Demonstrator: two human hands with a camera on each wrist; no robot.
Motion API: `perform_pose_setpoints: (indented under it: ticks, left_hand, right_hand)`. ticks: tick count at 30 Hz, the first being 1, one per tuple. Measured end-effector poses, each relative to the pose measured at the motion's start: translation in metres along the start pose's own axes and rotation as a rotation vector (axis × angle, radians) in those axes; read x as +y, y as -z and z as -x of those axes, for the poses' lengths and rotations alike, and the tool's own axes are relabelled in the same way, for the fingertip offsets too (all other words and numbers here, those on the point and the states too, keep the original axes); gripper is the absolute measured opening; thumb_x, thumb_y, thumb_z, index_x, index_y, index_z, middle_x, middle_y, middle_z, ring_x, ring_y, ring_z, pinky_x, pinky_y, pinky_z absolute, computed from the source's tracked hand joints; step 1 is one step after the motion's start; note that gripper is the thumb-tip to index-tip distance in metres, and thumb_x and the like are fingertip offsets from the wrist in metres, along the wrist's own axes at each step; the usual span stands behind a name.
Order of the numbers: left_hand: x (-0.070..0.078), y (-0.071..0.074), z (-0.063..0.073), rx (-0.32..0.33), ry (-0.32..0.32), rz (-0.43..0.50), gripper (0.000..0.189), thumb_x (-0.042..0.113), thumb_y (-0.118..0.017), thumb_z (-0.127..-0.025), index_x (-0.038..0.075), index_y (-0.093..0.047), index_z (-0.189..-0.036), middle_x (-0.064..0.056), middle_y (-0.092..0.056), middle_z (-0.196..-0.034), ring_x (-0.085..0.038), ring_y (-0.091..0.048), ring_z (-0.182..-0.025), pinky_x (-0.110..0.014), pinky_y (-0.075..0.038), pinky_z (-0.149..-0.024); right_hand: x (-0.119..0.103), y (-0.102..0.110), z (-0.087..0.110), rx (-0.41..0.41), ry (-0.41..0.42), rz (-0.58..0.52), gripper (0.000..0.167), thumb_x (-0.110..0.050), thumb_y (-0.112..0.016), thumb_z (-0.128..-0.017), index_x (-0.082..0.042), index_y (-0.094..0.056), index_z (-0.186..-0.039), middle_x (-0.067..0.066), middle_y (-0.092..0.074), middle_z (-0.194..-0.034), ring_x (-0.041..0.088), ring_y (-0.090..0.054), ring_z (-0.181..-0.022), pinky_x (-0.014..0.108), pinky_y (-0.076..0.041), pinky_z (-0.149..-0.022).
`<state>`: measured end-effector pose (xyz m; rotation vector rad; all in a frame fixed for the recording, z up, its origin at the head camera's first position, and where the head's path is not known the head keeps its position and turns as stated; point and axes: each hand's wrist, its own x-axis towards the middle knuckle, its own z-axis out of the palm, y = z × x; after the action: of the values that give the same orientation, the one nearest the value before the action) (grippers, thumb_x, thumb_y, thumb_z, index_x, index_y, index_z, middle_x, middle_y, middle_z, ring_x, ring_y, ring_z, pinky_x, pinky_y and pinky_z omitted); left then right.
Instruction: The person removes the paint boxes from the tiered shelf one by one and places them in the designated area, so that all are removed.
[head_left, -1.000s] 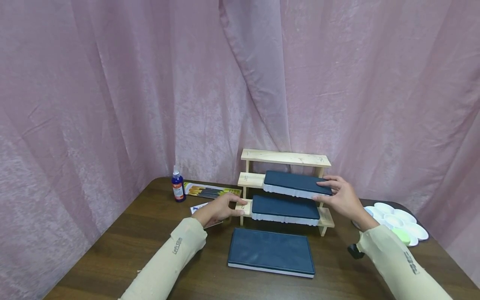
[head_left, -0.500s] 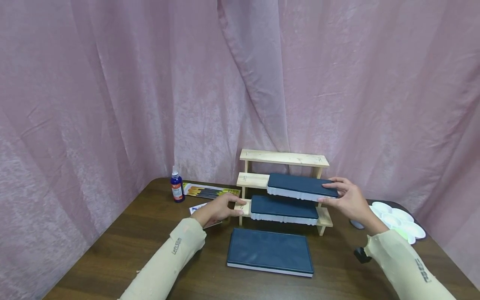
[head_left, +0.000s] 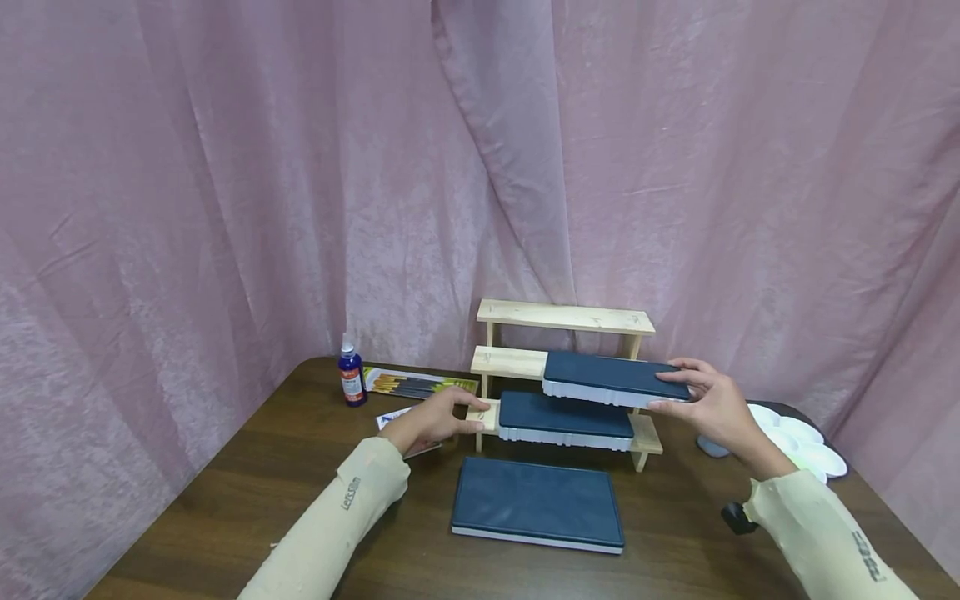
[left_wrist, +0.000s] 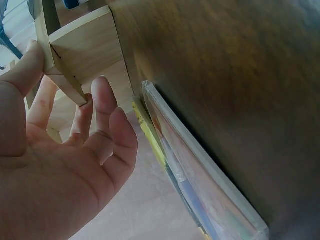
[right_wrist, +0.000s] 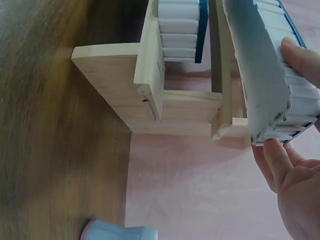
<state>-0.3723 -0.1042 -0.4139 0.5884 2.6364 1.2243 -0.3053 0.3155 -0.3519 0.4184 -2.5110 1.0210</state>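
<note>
My right hand (head_left: pixel 712 408) pinches the right end of a long white box (head_left: pixel 611 377) with a dark blue lid, thumb in front and fingers on top. In the right wrist view its pale underside (right_wrist: pixel 257 65) is tilted away from the middle step; whether its far end touches wood I cannot tell. My left hand (head_left: pixel 438 418) grips the left end of the lowest step of a three-step wooden stand (head_left: pixel 566 316), thumb and fingers about the plank (left_wrist: pixel 62 77). A similar box (head_left: pixel 566 417) lies on that step. On the table in front lies a wider blue-lidded box (head_left: pixel 536 500).
A blue spray bottle (head_left: pixel 351 373) and a pack of brushes (head_left: pixel 420 384) stand and lie at the back left. A flat packet (head_left: pixel 393 417) is partly behind my left hand. White flower-shaped palettes (head_left: pixel 798 437) lie at the right, near a grey-blue object (head_left: pixel 712 447).
My right hand has slid the upper box to the right, so more of the middle step's left part shows. My left hand keeps its grip on the lowest step.
</note>
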Motion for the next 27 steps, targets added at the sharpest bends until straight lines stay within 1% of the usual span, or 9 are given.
perform_pose_setpoints:
  ticks: [3, 5, 9, 12, 16, 19, 21, 24, 27]
  left_hand:
    - [0.000, 0.000, 0.000, 0.000, -0.003, 0.005, 0.033, 0.017, -0.077, -0.088, 0.017, -0.073, -0.120, -0.010, -0.056, -0.131, -0.031, -0.047, -0.126, -0.050, -0.037, -0.108]
    - [0.000, 0.000, 0.001, 0.004, -0.004, 0.008, 0.033, 0.017, -0.078, -0.087, 0.017, -0.073, -0.120, -0.011, -0.056, -0.131, -0.030, -0.048, -0.125, -0.049, -0.039, -0.107]
    - [0.001, 0.000, 0.001, 0.012, 0.007, 0.010, 0.032, 0.017, -0.078, -0.087, 0.018, -0.074, -0.119, -0.010, -0.056, -0.130, -0.027, -0.050, -0.121, -0.046, -0.041, -0.104]
    - [0.001, 0.000, 0.001, 0.016, 0.014, 0.009, 0.032, 0.017, -0.078, -0.087, 0.019, -0.074, -0.119, -0.009, -0.056, -0.130, -0.026, -0.050, -0.120, -0.045, -0.041, -0.104]
    - [0.001, 0.000, 0.002, 0.014, 0.007, 0.017, 0.032, 0.017, -0.078, -0.087, 0.017, -0.073, -0.119, -0.011, -0.054, -0.134, -0.030, -0.047, -0.126, -0.048, -0.037, -0.108]
    - [0.001, 0.000, 0.002, 0.011, 0.005, 0.027, 0.033, 0.016, -0.078, -0.087, 0.017, -0.073, -0.120, -0.012, -0.053, -0.135, -0.031, -0.045, -0.129, -0.049, -0.035, -0.109]
    - [0.001, 0.000, 0.002, 0.010, 0.002, 0.032, 0.033, 0.015, -0.078, -0.087, 0.017, -0.073, -0.120, -0.012, -0.053, -0.135, -0.032, -0.044, -0.129, -0.049, -0.035, -0.109]
    - [0.002, 0.000, 0.002, 0.010, 0.007, 0.044, 0.034, 0.015, -0.078, -0.086, 0.017, -0.073, -0.120, -0.013, -0.052, -0.136, -0.032, -0.044, -0.129, -0.049, -0.035, -0.109]
    - [0.002, 0.000, 0.002, 0.014, 0.011, 0.039, 0.033, 0.015, -0.079, -0.086, 0.017, -0.074, -0.119, -0.013, -0.053, -0.135, -0.031, -0.045, -0.127, -0.049, -0.036, -0.108]
  right_hand:
    - [-0.001, 0.004, 0.003, 0.002, 0.004, 0.003, 0.054, -0.032, -0.086, -0.079, -0.001, -0.071, -0.120, 0.015, -0.051, -0.137, 0.037, -0.043, -0.128, 0.035, -0.044, -0.090]
    - [-0.002, 0.008, 0.006, 0.004, 0.017, 0.003, 0.053, -0.030, -0.086, -0.079, 0.001, -0.071, -0.119, 0.016, -0.051, -0.136, 0.038, -0.043, -0.128, 0.044, -0.047, -0.093]
    - [-0.003, 0.015, 0.012, 0.004, 0.026, 0.016, 0.050, -0.025, -0.087, -0.078, 0.002, -0.071, -0.117, 0.017, -0.052, -0.135, 0.038, -0.044, -0.127, 0.040, -0.049, -0.093]
    - [-0.004, 0.020, 0.015, -0.001, 0.023, 0.023, 0.050, -0.025, -0.087, -0.078, 0.002, -0.071, -0.117, 0.017, -0.052, -0.135, 0.038, -0.045, -0.126, 0.048, -0.049, -0.094]
    - [-0.004, 0.026, 0.019, 0.000, 0.023, 0.018, 0.050, -0.023, -0.087, -0.078, 0.003, -0.071, -0.116, 0.017, -0.051, -0.135, 0.040, -0.044, -0.126, 0.069, -0.042, -0.091]
    - [-0.004, 0.031, 0.022, 0.001, 0.013, 0.021, 0.049, -0.023, -0.087, -0.078, 0.002, -0.071, -0.117, 0.016, -0.051, -0.136, 0.040, -0.042, -0.127, 0.070, -0.041, -0.091]
    - [-0.003, 0.035, 0.025, 0.005, 0.004, 0.030, 0.049, -0.024, -0.087, -0.078, 0.001, -0.072, -0.117, 0.014, -0.051, -0.136, 0.037, -0.043, -0.128, 0.067, -0.043, -0.090]
    - [0.001, 0.041, 0.028, 0.019, 0.005, 0.049, 0.047, -0.024, -0.087, -0.078, -0.002, -0.073, -0.117, 0.012, -0.052, -0.135, 0.018, -0.044, -0.128, 0.039, -0.050, -0.093]
    - [0.005, 0.046, 0.032, 0.027, 0.019, 0.050, 0.046, -0.024, -0.087, -0.078, -0.003, -0.073, -0.117, 0.011, -0.053, -0.134, -0.004, -0.041, -0.121, 0.013, -0.042, -0.084]
